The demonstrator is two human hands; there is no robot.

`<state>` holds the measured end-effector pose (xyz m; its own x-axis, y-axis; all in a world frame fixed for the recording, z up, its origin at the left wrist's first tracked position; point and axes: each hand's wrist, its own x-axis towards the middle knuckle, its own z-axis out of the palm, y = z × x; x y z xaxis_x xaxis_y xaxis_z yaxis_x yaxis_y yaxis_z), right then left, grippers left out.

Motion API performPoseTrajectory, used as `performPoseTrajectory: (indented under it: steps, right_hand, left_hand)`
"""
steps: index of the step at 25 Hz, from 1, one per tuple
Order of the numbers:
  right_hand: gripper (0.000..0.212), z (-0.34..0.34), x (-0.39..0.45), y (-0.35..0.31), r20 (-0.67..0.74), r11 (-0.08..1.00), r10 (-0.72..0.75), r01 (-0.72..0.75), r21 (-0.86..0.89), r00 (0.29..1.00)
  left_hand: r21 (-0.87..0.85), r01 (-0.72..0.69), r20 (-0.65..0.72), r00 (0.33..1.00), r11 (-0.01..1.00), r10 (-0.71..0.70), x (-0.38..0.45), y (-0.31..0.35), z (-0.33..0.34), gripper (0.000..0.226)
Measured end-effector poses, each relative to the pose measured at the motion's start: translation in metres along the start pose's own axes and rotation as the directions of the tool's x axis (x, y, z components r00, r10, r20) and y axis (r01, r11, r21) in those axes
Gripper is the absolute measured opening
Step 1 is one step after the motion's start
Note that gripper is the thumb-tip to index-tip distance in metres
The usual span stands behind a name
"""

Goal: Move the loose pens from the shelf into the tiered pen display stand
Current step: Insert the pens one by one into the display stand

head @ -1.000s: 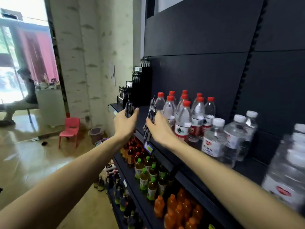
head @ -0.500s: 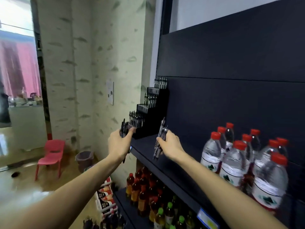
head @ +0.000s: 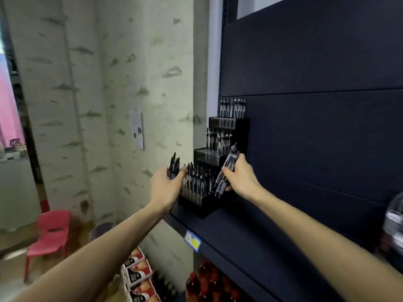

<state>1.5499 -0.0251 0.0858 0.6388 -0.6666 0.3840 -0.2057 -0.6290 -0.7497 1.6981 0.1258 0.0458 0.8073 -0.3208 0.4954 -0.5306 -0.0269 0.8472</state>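
Two hands: both up at the pen stand, each holding a bundle of pens
left hand (head: 166, 188): fingers curled round a small bunch of dark pens (head: 173, 165), tips sticking up above the fist; hand sits at the left edge of the stand's lowest tier, touching or just beside it, cannot tell which
right hand (head: 241, 178): fingers clamped on a bigger bundle of pens (head: 226, 171), bundle tilted, top leaning right toward the middle tier, lower ends over the right side of the lowest tier
pen display stand (head: 209, 205): black, stepped, three tiers, on the left end of the dark shelf (head: 250, 240) against the dark back panel
stand contents: upright pens in all three tiers; lowest tier packed, between the two hands
shelf edge: blue and yellow price tag (head: 193, 240) on the front lip
right edge: part of a clear water bottle (head: 394, 221) on the shelf, blurred
below shelf: red-liquid bottles (head: 205, 282), boxed goods at floor level
left background: pink child's chair (head: 51, 234) on the floor, patterned wall, small bin beside the wall
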Motion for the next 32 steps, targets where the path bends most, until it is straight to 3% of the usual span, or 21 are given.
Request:
performPoseTrajectory:
  steps: [4,9,17,22,27,32]
  right_hand:
    - [0.02,0.015,0.068,-0.01,-0.082,1.0,0.021,-0.022,-0.012,0.996]
    - [0.023,0.026,0.118,-0.014,-0.204,0.997,0.037,-0.05,-0.063,0.978]
    - [0.024,0.054,0.126,-0.045,-0.425,0.959,0.09,-0.193,-0.206,0.901]
    - [0.027,0.056,0.133,-0.076,-0.546,0.937,0.122,-0.278,-0.212,0.829]
    - [0.041,0.06,0.147,-0.097,-0.541,0.933,0.244,-0.347,-0.096,0.805]
    - [0.059,0.057,0.169,-0.109,-0.568,0.93,0.238,-0.353,-0.101,0.788]
  left_hand:
    - [-0.103,-0.029,0.064,0.997,0.994,0.035,0.089,-0.008,0.019,0.05]
    - [-0.197,-0.035,0.138,0.988,0.98,0.063,0.166,-0.034,0.061,0.056]
    - [-0.344,-0.036,0.381,0.908,0.938,0.175,0.211,-0.041,0.099,0.046]
    - [-0.421,0.016,0.448,0.873,0.907,0.193,0.226,-0.038,0.099,0.042]
    - [-0.433,0.039,0.483,0.853,0.901,0.195,0.238,-0.052,0.105,0.042]
    - [-0.437,0.109,0.48,0.868,0.893,0.129,0.253,-0.044,0.107,0.039]
